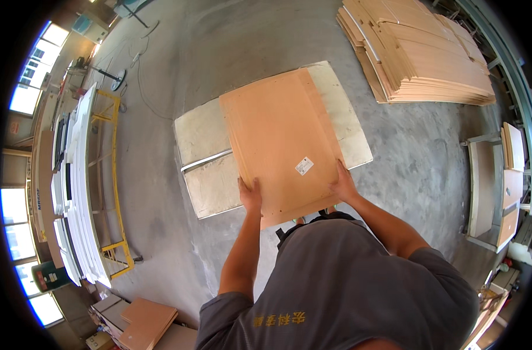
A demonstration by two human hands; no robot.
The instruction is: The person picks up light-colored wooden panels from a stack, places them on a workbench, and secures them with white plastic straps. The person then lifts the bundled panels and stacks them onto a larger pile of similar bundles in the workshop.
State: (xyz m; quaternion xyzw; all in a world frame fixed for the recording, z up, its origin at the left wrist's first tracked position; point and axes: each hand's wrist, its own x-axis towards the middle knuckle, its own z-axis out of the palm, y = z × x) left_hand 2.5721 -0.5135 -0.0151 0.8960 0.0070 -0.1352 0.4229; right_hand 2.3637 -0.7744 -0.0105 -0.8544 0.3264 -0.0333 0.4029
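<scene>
A stack of flat brown cardboard sheets (277, 134) lies before me, layered along its left edge. A small white label (304, 166) sits on the top sheet toward my side. My left hand (250, 194) grips the near left edge, its fingers along the side. At the near right edge my right hand (344, 184) is closed on the cardboard, with part of its fingers hidden. Underneath is a wider, pale flat board or pack (207, 128) with a white strap (206, 160) across it; it sticks out on both sides of the cardboard.
A tall pile of flat cardboard (435, 58) stands at the far right. On the left is a yellow-framed rack (115, 181) beside long white panels (82, 192). A grey-framed cart (482, 189) stands at right. Cardboard boxes (149, 321) are at the near left. A cable (140, 87) crosses the concrete floor.
</scene>
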